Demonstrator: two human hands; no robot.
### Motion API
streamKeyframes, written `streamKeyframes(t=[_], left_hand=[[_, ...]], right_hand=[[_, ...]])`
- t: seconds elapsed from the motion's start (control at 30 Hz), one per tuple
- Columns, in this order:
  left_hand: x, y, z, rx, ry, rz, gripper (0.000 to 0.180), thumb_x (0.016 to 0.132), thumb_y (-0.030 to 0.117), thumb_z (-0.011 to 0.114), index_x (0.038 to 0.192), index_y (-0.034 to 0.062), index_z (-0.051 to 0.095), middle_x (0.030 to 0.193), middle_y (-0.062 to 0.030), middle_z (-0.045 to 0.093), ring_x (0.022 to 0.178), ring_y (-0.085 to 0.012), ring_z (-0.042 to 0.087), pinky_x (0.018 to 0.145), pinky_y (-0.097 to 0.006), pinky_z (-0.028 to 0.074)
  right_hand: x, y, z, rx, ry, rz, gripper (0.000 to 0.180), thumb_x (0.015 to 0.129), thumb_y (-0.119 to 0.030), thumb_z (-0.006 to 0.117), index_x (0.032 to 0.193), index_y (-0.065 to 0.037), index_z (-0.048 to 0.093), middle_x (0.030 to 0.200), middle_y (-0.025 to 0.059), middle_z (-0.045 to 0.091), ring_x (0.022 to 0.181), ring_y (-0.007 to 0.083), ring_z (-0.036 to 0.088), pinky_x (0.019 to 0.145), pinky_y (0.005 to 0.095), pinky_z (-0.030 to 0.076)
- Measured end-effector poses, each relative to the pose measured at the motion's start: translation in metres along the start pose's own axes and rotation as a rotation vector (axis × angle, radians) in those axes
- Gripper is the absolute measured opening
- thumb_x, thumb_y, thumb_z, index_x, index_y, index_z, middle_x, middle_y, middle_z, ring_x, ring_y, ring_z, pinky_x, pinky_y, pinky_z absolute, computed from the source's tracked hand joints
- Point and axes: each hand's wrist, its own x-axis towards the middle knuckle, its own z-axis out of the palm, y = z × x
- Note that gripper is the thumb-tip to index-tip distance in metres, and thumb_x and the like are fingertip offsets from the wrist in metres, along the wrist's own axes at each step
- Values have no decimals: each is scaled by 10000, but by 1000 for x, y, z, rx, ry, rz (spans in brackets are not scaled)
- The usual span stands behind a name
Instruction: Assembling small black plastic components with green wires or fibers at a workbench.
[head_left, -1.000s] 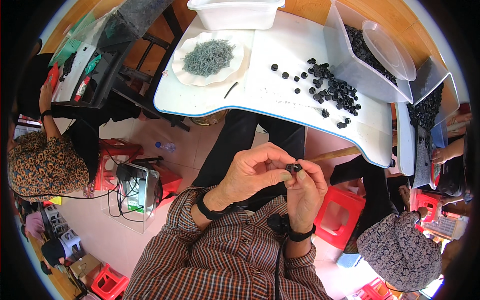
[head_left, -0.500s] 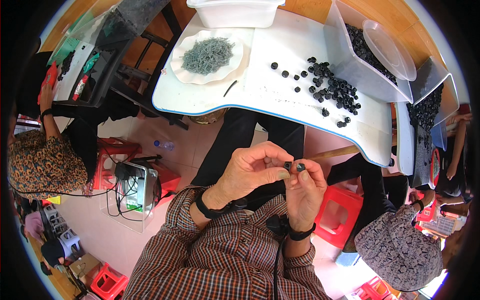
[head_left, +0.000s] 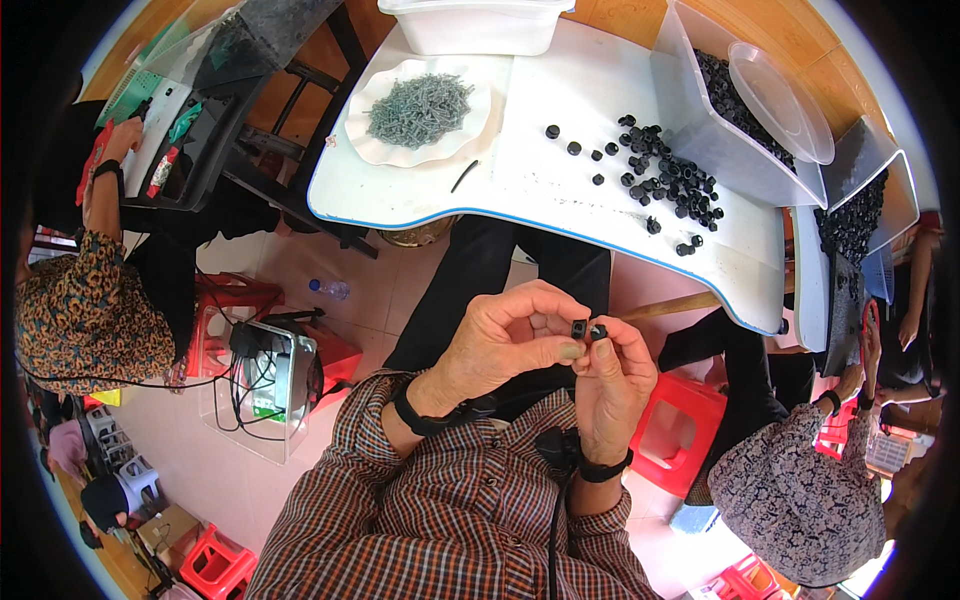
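Observation:
Over my lap, below the table's front edge, my two hands meet at the fingertips. Between thumb and fingers my left hand [head_left: 520,325] pinches a small black plastic part [head_left: 579,328]. Right beside it, a second small black part [head_left: 598,332] is pinched by my right hand [head_left: 614,372]. Whether the two parts touch I cannot tell. Loose black parts of similar size [head_left: 680,185] lie scattered on the right half of the white table [head_left: 530,180]. A fluted white plate [head_left: 362,140] heaped with small grey-green pieces [head_left: 420,108] stands on the left half.
A clear bin [head_left: 690,130] full of black parts, with a round lid [head_left: 780,100] on it, stands at the table's right. At the back is a white tub [head_left: 480,28]. A thin black strip [head_left: 463,176] lies near the front edge. People sit working on both sides.
The black part in my right hand has turned and sits closer to the one in my left. At far left, another person's hand has moved up from the red packet.

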Motion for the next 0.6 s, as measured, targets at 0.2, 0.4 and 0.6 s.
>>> streamKeyframes(t=[0.2,0.4,0.6], left_hand=[[-1,-1,-3,-62,-8,-71,282,848,-57,651,1127,-48,615,1020,-117,624,847,-147,654,727,-245,564],[-1,-4,-8,-224,-9,-105,264,907,-7,594,1164,-63,585,1017,-148,637,848,-177,668,696,-255,572],[-1,-5,-10,-381,-15,-149,273,945,56,566,1192,-60,568,1027,-170,649,837,-184,671,683,-266,570]], right_hand=[[-1,0,2,-69,-10,-50,212,891,1,635,1090,63,598,968,97,624,743,120,592,657,223,483],[-3,-3,8,-170,-12,-96,192,881,19,638,1066,60,613,966,78,611,738,107,584,659,216,485],[-5,-7,12,-273,9,-121,183,879,26,631,1061,49,622,965,59,604,725,84,577,642,197,479]])
